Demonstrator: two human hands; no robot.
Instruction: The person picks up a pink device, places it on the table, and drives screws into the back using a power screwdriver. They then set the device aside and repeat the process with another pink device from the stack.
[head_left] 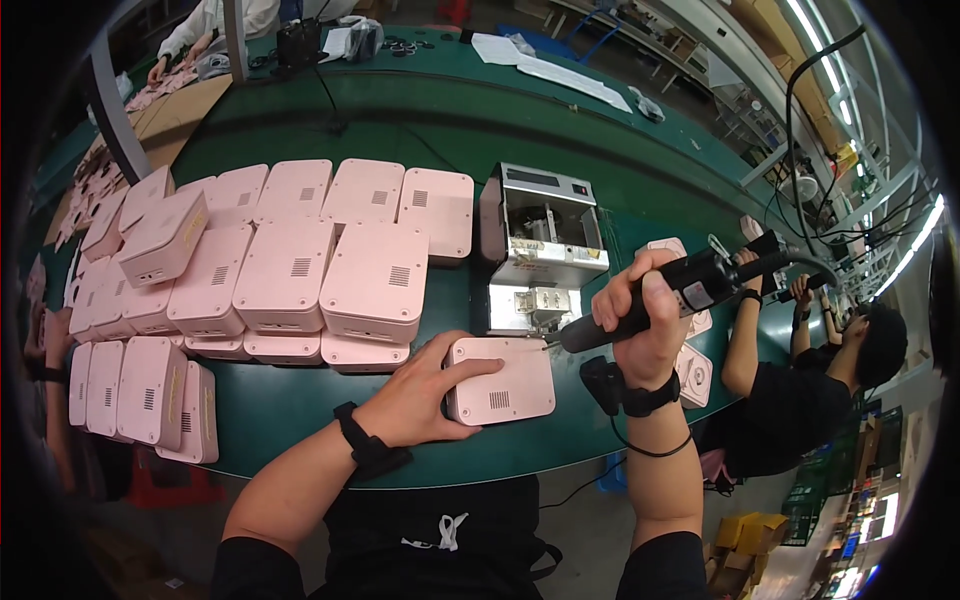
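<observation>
A pale pink box-shaped housing (520, 385) with a slotted vent lies on the green bench in front of me. My left hand (420, 388) grips its left side, with one finger stretched across the top face. In my right hand (648, 315) is a black electric screwdriver (690, 285), fingers wrapped round its body. Its thin bit points left and meets the housing near the upper right corner; whether it sits in a screw hole I cannot tell. Behind the housing stands a metal screw feeder (545, 225) with a clear window.
Stacks of similar pink housings (375, 280) fill the bench's left side. More pink parts (693, 375) lie right of the screwdriver. A cable (815, 262) runs from the tool's rear. A co-worker (800, 390) works on the right; another person's hands (165, 68) show at far left.
</observation>
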